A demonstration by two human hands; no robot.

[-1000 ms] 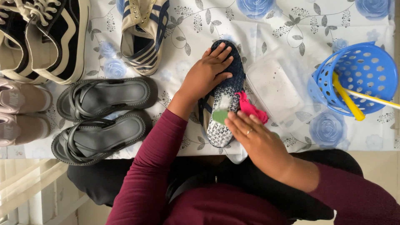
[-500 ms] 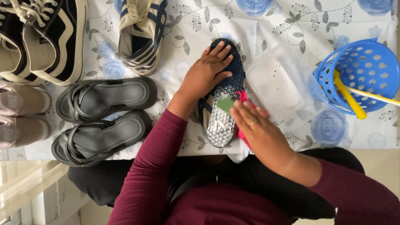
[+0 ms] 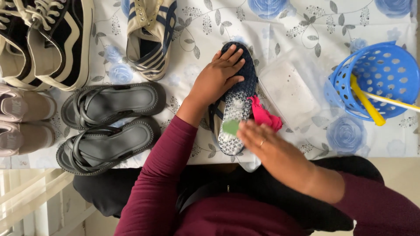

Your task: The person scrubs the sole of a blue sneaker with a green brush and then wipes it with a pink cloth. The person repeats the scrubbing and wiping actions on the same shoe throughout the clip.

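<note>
A dark blue sandal (image 3: 236, 109) lies sole up on the flowered tablecloth (image 3: 297, 26), its sole white with foam. My left hand (image 3: 216, 78) presses flat on its far end. My right hand (image 3: 262, 146), blurred and wearing a ring, grips a small green sponge (image 3: 230, 127) against the near part of the sole. A pink cloth (image 3: 264, 116) lies just right of the sandal, beside my right hand.
A clear plastic tub (image 3: 291, 89) of soapy water sits right of the sandal. A blue perforated basket (image 3: 378, 81) with a yellow-handled tool stands at the far right. Grey strappy sandals (image 3: 107, 124), sneakers (image 3: 48, 39), pink shoes (image 3: 24, 124) and a striped shoe (image 3: 151, 37) lie left.
My right hand has moved back and forth along the sole with the green sponge. The left hand has stayed pressed on the sandal.
</note>
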